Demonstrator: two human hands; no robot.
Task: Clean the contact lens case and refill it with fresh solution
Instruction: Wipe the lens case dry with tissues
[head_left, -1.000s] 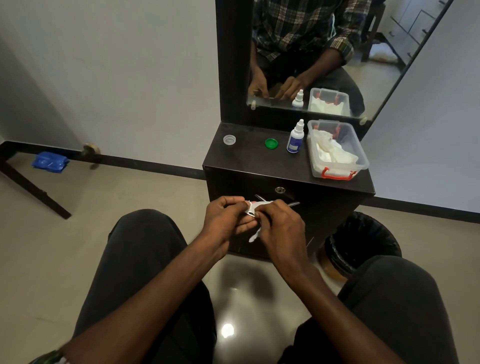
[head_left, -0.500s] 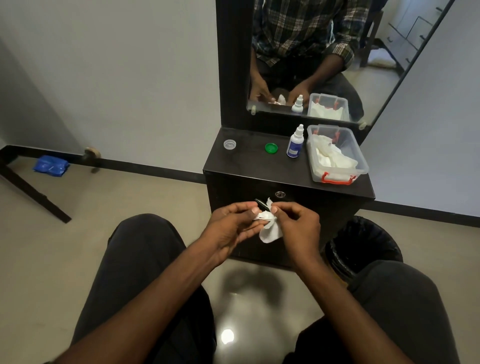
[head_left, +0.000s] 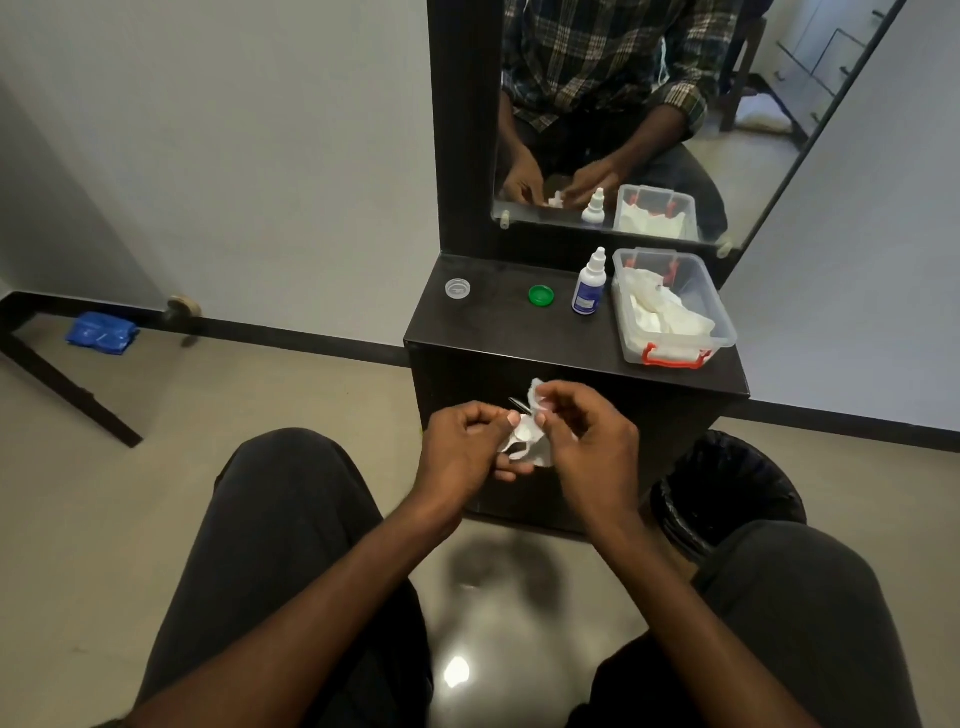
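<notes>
My left hand (head_left: 467, 447) and my right hand (head_left: 587, 441) meet in front of the black cabinet, above my knees. Between them is a small white contact lens case (head_left: 519, 449), gripped by my left fingers and mostly hidden. My right fingers pinch a crumpled white tissue (head_left: 536, 395) against it. A thin dark tool tip (head_left: 518, 404) pokes out between the hands. On the cabinet top (head_left: 498, 332) lie a clear cap (head_left: 457, 288) and a green cap (head_left: 541, 296). The white solution bottle (head_left: 588, 283) with a blue label stands upright beside them.
A clear plastic box (head_left: 719, 332) with red latches holds white tissues at the right of the cabinet top. A mirror (head_left: 649, 104) rises behind it. A black-lined waste bin (head_left: 727, 488) stands on the floor by my right knee. A blue pouch (head_left: 101, 332) lies by the left wall.
My hands have stayed together in front of the cabinet. My right fingers have shifted the tissue around the case, and a tuft of it now sticks up above my right hand.
</notes>
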